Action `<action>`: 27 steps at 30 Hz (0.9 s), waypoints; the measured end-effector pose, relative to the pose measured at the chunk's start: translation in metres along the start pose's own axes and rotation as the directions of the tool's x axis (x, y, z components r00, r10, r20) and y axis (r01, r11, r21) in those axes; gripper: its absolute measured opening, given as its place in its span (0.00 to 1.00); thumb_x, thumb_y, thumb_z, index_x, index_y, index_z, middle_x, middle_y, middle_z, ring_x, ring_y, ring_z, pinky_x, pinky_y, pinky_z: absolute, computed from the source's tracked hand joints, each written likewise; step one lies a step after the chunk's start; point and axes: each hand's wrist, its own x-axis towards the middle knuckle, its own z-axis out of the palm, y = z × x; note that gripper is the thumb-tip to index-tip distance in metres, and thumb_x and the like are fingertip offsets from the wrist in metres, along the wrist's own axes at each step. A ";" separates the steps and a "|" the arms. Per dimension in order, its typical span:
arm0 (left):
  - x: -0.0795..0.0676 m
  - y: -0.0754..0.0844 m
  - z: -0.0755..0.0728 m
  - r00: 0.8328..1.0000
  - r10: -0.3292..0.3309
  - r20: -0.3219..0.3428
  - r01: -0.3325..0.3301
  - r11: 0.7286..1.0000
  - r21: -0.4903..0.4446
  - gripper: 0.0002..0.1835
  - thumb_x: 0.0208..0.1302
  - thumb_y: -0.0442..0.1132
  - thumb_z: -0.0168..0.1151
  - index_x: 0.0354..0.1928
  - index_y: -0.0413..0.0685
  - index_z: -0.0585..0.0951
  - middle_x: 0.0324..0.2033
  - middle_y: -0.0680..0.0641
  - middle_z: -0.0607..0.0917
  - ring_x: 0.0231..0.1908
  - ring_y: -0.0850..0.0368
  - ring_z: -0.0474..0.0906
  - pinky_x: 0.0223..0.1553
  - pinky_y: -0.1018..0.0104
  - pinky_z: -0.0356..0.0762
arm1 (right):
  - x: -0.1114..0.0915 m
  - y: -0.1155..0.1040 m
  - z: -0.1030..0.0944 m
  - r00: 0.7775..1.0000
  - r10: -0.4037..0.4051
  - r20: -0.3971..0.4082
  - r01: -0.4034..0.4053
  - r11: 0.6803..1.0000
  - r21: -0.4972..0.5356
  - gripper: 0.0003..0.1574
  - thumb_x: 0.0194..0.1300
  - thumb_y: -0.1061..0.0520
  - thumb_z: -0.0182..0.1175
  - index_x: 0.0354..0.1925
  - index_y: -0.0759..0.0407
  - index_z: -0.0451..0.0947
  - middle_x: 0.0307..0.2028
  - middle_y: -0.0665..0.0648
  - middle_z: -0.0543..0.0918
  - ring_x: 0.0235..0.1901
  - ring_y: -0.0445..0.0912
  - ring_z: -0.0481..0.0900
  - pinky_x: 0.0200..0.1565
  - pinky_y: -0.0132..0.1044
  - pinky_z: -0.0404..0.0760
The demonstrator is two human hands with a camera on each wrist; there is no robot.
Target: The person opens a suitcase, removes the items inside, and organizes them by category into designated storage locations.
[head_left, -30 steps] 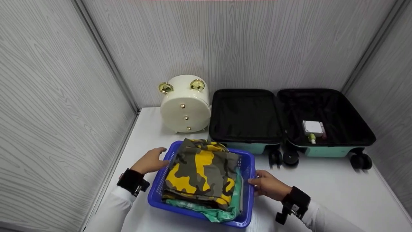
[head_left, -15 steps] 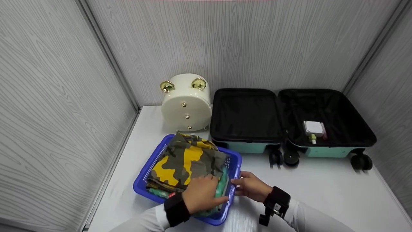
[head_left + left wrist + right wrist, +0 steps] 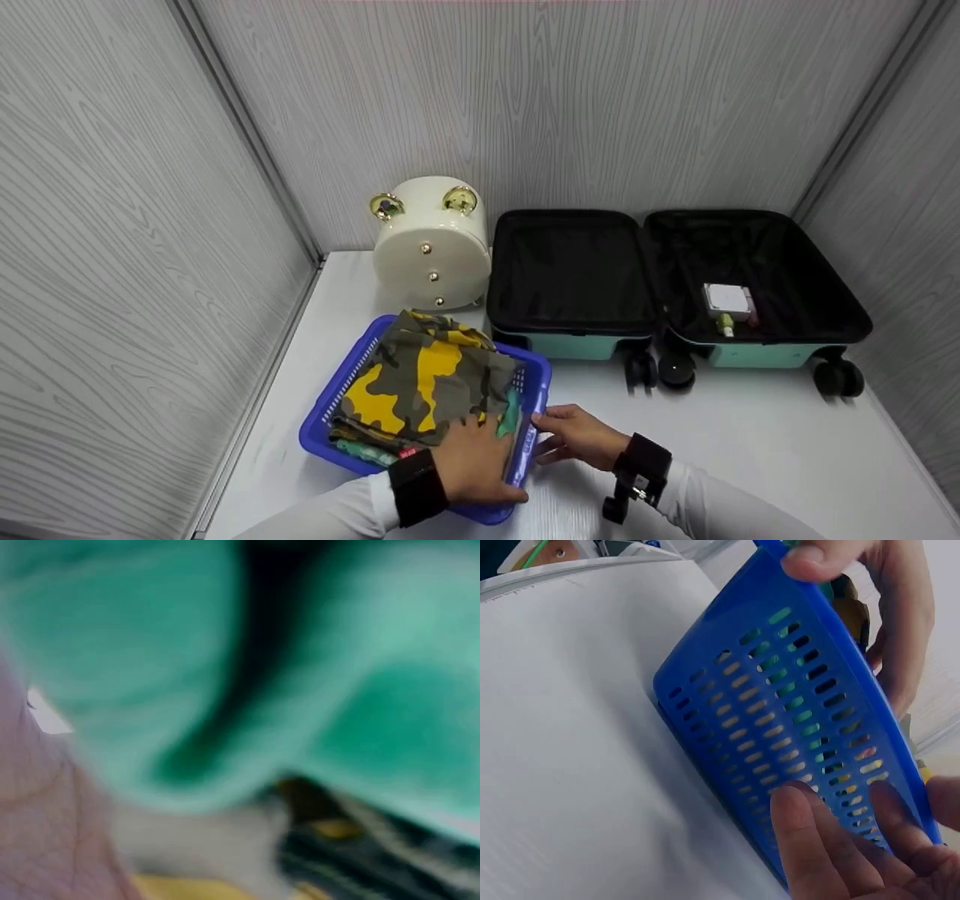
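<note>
L hand (image 3: 472,459) over near R corner of a blue rect. plastic basket w/ slotted walls (image 3: 319,444), back of hand up, fingers reaching in onto the clothes, thumb out across rim; R wrist cam also shows that thumb on rim. Can't tell if L fingers pinch any cloth, tips hidden. R hand (image 3: 581,439) grasping basket's R side: thumb at rim, fingers vs outer slotted wall, per R wrist cam. So basket lies betw. the two hands, L hand partly inside, R hand outside. In it: folded camo fabric in grey-green, yellow & black (image 3: 397,367), on top, just beyond L fingertips; shiny green material (image 3: 512,412) shows under it & along R side, next to L hand. L wrist cam mostly filled by blurred green, camo at bottom edge, bit of palm at L. Basket is near side of white tabletop (image 3: 757,442), slightly turned. Behind it, cream round-fronted case w/ gold ears + 3 gold studs (image 3: 431,262), upright. To that case's R, open mint-green hard suitcase, black lining (image 3: 570,270); its R half holds small white box (image 3: 726,298) & tiny yellow-green item (image 3: 724,325) just beside. Black straps on both wrists, white sleeves.
</note>
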 end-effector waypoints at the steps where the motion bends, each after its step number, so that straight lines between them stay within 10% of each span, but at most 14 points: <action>1: -0.001 0.000 0.000 1.000 0.008 0.004 -0.008 1.000 0.013 0.53 0.59 0.84 0.62 0.77 0.57 0.77 0.74 0.34 0.76 0.68 0.29 0.76 0.67 0.31 0.75 | -0.001 0.000 -0.001 1.000 -0.008 0.003 0.008 1.000 -0.012 0.29 0.86 0.51 0.55 0.67 0.76 0.77 0.55 0.66 0.90 0.46 0.49 0.93 0.53 0.45 0.91; 8: -0.012 -0.019 -0.003 0.995 0.032 0.090 -0.029 0.999 -0.038 0.47 0.59 0.76 0.69 0.78 0.65 0.75 0.77 0.36 0.73 0.73 0.26 0.69 0.71 0.28 0.71 | -0.012 -0.017 -0.032 0.984 -0.129 -0.121 0.114 0.986 -0.125 0.19 0.85 0.52 0.56 0.50 0.69 0.83 0.47 0.60 0.91 0.45 0.50 0.92 0.49 0.42 0.91; 12: -0.022 -0.049 0.001 0.989 0.045 0.142 -0.028 0.993 -0.118 0.48 0.60 0.73 0.71 0.80 0.65 0.74 0.81 0.40 0.68 0.79 0.28 0.63 0.77 0.28 0.62 | -0.027 -0.041 -0.064 0.930 -0.240 -0.277 0.174 0.954 -0.244 0.16 0.84 0.53 0.59 0.49 0.66 0.82 0.42 0.56 0.90 0.35 0.44 0.89 0.40 0.36 0.89; 17: -0.033 -0.081 0.000 0.982 0.019 0.191 0.012 0.987 -0.158 0.51 0.58 0.72 0.75 0.81 0.61 0.72 0.83 0.47 0.66 0.83 0.34 0.58 0.81 0.32 0.56 | -0.051 -0.066 -0.105 0.780 -0.422 -0.462 0.205 0.870 -0.448 0.13 0.82 0.57 0.60 0.50 0.69 0.82 0.35 0.52 0.87 0.28 0.41 0.81 0.31 0.32 0.82; 22: -0.038 -0.094 -0.008 0.978 -0.019 0.206 0.043 0.993 -0.111 0.54 0.54 0.68 0.81 0.81 0.56 0.72 0.81 0.47 0.69 0.81 0.37 0.62 0.82 0.35 0.59 | -0.069 -0.080 -0.143 0.570 -0.631 -0.526 0.101 0.690 -0.717 0.09 0.79 0.60 0.63 0.47 0.67 0.85 0.37 0.57 0.88 0.31 0.35 0.78 0.35 0.24 0.75; 24: -0.033 -0.090 -0.012 0.983 -0.033 0.179 0.049 0.995 -0.083 0.53 0.56 0.68 0.80 0.80 0.53 0.73 0.78 0.45 0.74 0.78 0.38 0.69 0.79 0.37 0.65 | -0.073 -0.082 -0.155 0.528 -0.670 -0.521 0.033 0.630 -0.776 0.09 0.78 0.59 0.65 0.46 0.66 0.86 0.39 0.61 0.88 0.34 0.37 0.79 0.38 0.25 0.74; 27: -0.020 -0.077 -0.016 0.996 -0.056 0.073 0.062 0.995 -0.078 0.49 0.61 0.67 0.76 0.77 0.46 0.75 0.70 0.40 0.82 0.69 0.39 0.79 0.71 0.38 0.76 | -0.076 -0.080 -0.170 0.532 -0.684 -0.498 -0.043 0.566 -0.823 0.13 0.78 0.57 0.66 0.49 0.68 0.85 0.46 0.70 0.86 0.43 0.52 0.83 0.48 0.39 0.79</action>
